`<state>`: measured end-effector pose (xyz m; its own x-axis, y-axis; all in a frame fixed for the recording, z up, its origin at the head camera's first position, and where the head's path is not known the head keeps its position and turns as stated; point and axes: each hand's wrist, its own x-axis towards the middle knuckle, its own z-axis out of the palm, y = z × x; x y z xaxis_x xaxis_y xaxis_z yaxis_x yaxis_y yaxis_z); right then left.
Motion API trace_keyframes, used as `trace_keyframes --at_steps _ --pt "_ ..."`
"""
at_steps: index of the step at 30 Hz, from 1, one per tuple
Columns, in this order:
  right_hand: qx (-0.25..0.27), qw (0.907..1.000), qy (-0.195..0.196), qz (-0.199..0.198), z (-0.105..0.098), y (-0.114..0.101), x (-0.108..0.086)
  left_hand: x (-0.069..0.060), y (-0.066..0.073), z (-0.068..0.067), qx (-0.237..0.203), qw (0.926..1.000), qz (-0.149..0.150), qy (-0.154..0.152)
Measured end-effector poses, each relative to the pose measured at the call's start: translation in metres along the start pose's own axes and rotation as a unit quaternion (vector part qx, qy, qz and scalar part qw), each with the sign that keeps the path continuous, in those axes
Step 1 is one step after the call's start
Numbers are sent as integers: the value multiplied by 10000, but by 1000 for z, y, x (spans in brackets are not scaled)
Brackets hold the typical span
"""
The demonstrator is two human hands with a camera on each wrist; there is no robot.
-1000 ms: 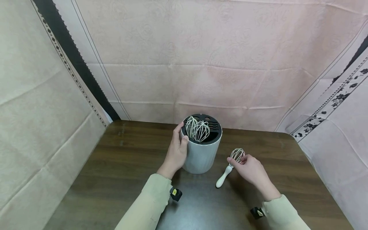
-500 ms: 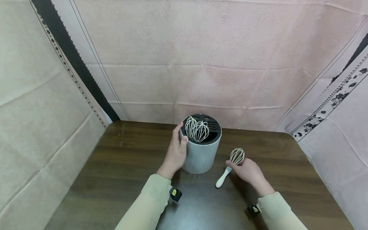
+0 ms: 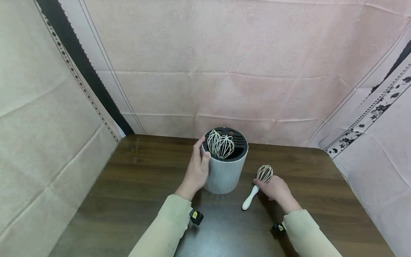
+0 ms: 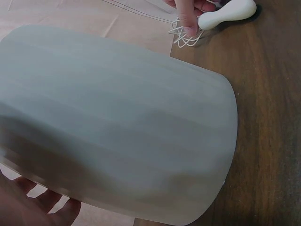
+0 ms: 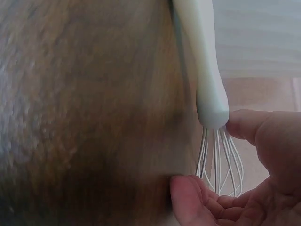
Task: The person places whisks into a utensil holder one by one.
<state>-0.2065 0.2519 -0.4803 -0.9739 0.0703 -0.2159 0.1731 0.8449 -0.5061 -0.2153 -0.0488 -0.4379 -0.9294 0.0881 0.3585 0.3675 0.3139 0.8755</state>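
Observation:
In the head view, my left hand (image 3: pixel 197 171) holds the left side of a pale grey utensil holder (image 3: pixel 222 178), thumb near the rim. Two white whisks (image 3: pixel 221 145) stand wires-up in its black slotted top. To the right, a small whisk (image 3: pixel 250 198) with a white handle lies on the table, wires pointing away from me. My right hand (image 3: pixel 278 189) pinches it around the neck and wires. The right wrist view shows the thumb against the neck of the whisk (image 5: pixel 209 84) and curled fingers (image 5: pixel 186 193) by the wires. The left wrist view shows mostly the holder's wall (image 4: pixel 122 117).
The holder and whisk rest on a dark brown wooden table (image 3: pixel 144 189). Pale cloth (image 3: pixel 224 71) hangs right behind its back edge, with more cloth at both sides. A small black device (image 3: pixel 196 216) is on my left wrist.
My right wrist has swung left, and its thumb and fingers have closed in on the whisk's neck. The whisk has barely shifted. My left hand and the holder stay in place.

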Motion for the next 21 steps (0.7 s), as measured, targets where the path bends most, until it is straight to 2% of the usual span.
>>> trace_keyframes --at_steps 13,21 --pt "293 9995 23 122 -4 5 0 1 -1 1 6 10000 30 2" --pt "455 9984 236 -240 -14 3 -6 1 0 1 28 10000 50 23"
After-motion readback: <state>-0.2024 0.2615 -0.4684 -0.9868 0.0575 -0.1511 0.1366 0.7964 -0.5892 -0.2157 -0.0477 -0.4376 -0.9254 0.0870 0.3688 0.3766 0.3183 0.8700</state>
